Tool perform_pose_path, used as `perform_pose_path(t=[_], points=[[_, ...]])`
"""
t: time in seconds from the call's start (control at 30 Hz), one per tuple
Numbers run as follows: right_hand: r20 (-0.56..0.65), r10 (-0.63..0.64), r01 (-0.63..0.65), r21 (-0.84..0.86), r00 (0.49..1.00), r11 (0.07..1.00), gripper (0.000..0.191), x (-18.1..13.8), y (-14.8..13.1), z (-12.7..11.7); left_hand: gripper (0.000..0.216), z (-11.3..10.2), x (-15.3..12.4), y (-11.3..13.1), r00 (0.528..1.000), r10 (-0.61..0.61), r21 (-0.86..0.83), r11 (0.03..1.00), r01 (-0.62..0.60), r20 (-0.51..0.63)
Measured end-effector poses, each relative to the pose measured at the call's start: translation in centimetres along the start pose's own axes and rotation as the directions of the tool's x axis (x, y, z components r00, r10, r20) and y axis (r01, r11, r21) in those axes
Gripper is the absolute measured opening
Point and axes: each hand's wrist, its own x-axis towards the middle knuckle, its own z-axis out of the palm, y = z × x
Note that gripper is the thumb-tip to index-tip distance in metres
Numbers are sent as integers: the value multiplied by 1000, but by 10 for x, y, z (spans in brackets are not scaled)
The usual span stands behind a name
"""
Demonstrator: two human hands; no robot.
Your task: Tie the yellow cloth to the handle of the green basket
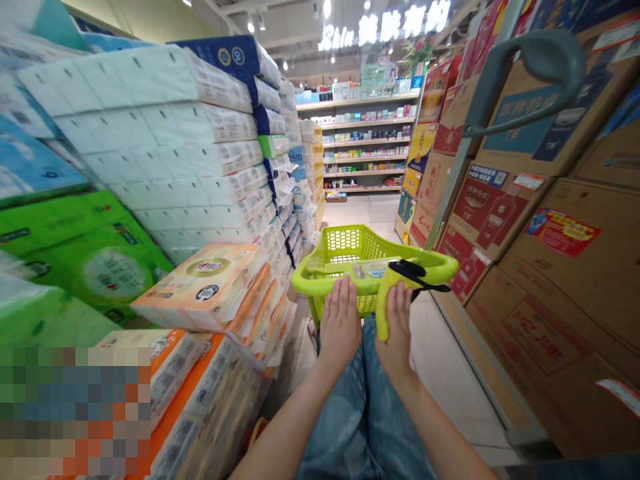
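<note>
A lime-green plastic shopping basket point(345, 250) stands in the aisle just ahead of my knees. My left hand point(341, 323) lies flat against its near rim with the fingers stretched out and together. My right hand point(400, 320) rests on the basket's folded green handle point(384, 307), fingers extended over it, beside a black strap point(413, 272). A flat packaged item point(367, 270) lies across the top of the basket. My lap in blue jeans point(367, 407) is below both hands.
Stacked tissue and toilet-paper packs point(200, 167) fill the left side, with orange packs point(215, 287) low down. Cardboard cartons point(540, 220) and a grey trolley handle point(530, 73) line the right. The tiled aisle point(370, 210) runs toward far product shelves point(365, 143).
</note>
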Motion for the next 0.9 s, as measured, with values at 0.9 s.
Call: perform_pose_path(t=[0.9], points=[[24,-85,86,-19,996,996,74,-5,-15,11,62,-5,1,-1,1000,5,-14,1000,-5,28]])
